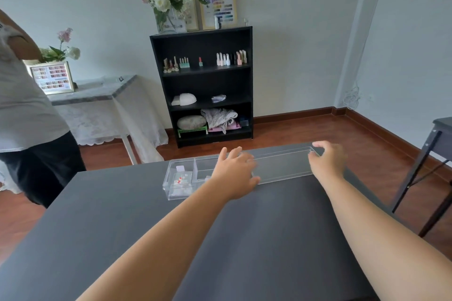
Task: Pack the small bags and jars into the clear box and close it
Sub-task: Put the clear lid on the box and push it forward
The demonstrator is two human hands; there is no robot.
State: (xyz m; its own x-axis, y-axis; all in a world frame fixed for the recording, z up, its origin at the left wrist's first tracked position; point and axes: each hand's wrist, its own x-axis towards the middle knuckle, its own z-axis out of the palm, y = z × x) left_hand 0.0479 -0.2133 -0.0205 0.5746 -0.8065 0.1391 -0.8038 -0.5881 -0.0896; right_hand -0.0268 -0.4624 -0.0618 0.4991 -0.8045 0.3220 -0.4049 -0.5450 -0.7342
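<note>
Clear box [281,166], far table [220,227] edge: my left hand [234,173] flat on top, grip released; right hand [327,161] pinching its end corner, apparently seating the lid.

Clear box [283,166], long, partitioned, lies flat at far edge of dark desk [220,239]; leftmost compartment holds small bags [182,179] with red specks.

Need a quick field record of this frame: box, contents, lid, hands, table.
box: clear box, far edge of dark table, divided into compartments
contents: small bags and bits in the left compartment; details too small to tell
lid: clear lid, lying right of the open part, box not closed
left hand: on the lid's left end
right hand: at the lid's right end, fingers curled
grip: cannot tell
</note>
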